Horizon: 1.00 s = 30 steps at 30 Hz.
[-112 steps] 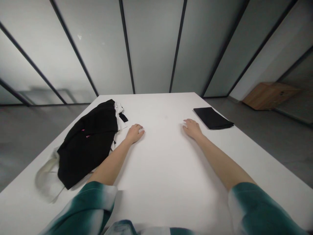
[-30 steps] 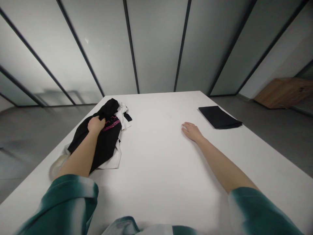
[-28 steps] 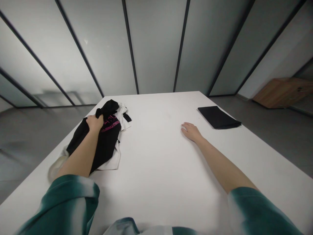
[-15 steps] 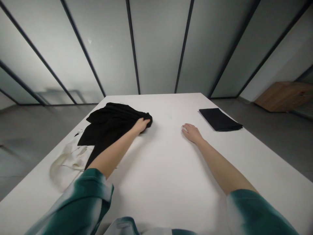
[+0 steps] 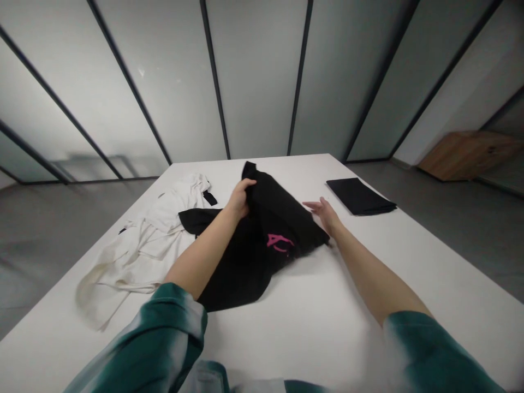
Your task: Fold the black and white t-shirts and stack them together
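My left hand (image 5: 239, 199) is closed on a bunched edge of a black T-shirt (image 5: 241, 273) and lifts part of it off the table. A pink print (image 5: 280, 242) shows on the raised cloth, while the rest droops and spreads towards me. To the right of the raised part, my right hand (image 5: 325, 214) is open with its fingers stretched out. It is close to the shirt's right edge; whether it touches the cloth I cannot tell. Left of the shirt lies a crumpled heap of white clothing (image 5: 143, 251) with small black parts.
A neatly folded black cloth (image 5: 360, 196) lies flat near the right edge of the white table (image 5: 286, 338). Beyond the table runs a frosted glass partition (image 5: 254, 82) with dark frames. A wooden cabinet (image 5: 466, 155) is on the floor at the far right.
My left hand has pulled the black T-shirt off the white clothing to the right and raised it, baring the white heap and the pink print. My right hand has turned up beside the cloth.
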Each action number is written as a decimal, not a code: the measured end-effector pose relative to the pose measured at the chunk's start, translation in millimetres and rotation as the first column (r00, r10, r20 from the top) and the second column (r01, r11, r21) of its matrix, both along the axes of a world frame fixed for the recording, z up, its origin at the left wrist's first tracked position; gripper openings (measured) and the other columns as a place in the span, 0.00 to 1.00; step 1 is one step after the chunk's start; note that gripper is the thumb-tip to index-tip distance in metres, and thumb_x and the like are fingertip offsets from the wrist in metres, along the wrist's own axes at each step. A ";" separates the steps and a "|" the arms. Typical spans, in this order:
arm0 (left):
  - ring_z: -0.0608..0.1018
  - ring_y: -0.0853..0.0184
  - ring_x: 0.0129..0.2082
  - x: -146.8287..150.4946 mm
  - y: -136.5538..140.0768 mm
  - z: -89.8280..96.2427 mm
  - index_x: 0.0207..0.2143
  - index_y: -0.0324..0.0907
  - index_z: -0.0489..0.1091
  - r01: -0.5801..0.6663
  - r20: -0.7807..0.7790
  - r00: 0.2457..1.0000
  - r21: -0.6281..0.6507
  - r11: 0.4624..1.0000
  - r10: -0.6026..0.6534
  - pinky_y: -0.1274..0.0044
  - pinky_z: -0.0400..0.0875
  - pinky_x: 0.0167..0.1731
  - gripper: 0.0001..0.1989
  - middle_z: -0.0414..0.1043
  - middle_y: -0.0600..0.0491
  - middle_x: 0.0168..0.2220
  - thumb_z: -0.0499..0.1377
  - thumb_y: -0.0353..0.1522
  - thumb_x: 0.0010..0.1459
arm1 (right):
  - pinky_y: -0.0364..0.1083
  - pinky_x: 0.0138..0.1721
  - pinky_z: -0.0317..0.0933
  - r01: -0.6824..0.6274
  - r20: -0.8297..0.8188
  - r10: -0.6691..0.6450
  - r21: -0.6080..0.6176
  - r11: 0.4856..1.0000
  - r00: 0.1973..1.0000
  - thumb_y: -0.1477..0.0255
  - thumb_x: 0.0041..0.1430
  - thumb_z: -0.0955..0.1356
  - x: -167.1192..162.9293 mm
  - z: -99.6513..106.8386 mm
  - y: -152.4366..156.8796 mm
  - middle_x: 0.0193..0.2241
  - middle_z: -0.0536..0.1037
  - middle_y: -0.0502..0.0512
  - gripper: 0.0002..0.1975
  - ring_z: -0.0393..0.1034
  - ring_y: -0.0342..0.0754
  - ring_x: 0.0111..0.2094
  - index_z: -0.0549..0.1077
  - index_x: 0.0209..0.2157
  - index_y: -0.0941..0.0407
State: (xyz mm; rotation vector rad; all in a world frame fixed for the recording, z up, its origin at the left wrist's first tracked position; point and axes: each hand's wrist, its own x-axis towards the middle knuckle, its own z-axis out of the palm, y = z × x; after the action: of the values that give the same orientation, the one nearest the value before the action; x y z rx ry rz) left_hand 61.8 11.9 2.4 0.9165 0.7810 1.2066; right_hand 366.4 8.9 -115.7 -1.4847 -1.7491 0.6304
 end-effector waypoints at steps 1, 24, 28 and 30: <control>0.80 0.63 0.34 -17.0 13.5 -7.0 0.31 0.39 0.71 -0.107 -0.046 0.993 0.005 0.994 0.107 0.74 0.76 0.37 0.10 0.76 0.53 0.28 0.60 0.35 0.46 | 0.57 0.56 0.63 -0.041 -0.095 0.035 -0.060 0.997 0.995 0.55 0.70 0.42 -4.5 2.3 -1.5 0.51 0.79 0.62 0.40 0.71 0.56 0.56 0.76 0.54 0.57; 0.57 0.59 0.69 -109.7 -8.5 -74.0 0.68 0.45 0.56 0.460 -0.835 -0.200 0.382 0.801 0.513 0.62 0.49 0.67 0.39 0.57 0.48 0.68 0.49 0.20 0.54 | 0.57 0.56 0.62 0.039 0.149 -0.087 0.304 0.952 0.985 0.65 0.63 0.62 -44.3 8.7 -16.1 0.48 0.80 0.60 0.13 0.71 0.56 0.52 0.76 0.41 0.54; 0.69 0.57 0.62 -99.1 3.0 -57.3 0.65 0.45 0.62 0.556 -0.870 -0.322 0.146 0.819 0.373 0.59 0.48 0.66 0.33 0.70 0.45 0.60 0.50 0.22 0.56 | 0.51 0.44 0.67 0.029 0.054 -0.039 0.172 0.985 0.998 0.61 0.63 0.61 -54.5 11.2 -19.7 0.37 0.81 0.57 0.15 0.75 0.54 0.40 0.74 0.40 0.55; 0.68 0.55 0.63 -91.9 11.2 -48.7 0.66 0.42 0.60 0.539 -0.874 -0.326 0.142 0.830 0.361 0.59 0.52 0.65 0.34 0.67 0.43 0.63 0.50 0.22 0.56 | 0.50 0.43 0.67 -0.027 0.074 0.016 0.155 0.987 0.997 0.61 0.63 0.61 -59.9 13.8 -23.2 0.36 0.81 0.57 0.15 0.74 0.54 0.38 0.74 0.40 0.54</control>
State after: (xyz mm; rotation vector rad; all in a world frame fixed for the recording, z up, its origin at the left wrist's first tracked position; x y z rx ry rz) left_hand -30.1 23.1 -46.3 2.6894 1.6607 -0.0565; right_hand 306.6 -14.3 -101.9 -1.3972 -1.8279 0.4441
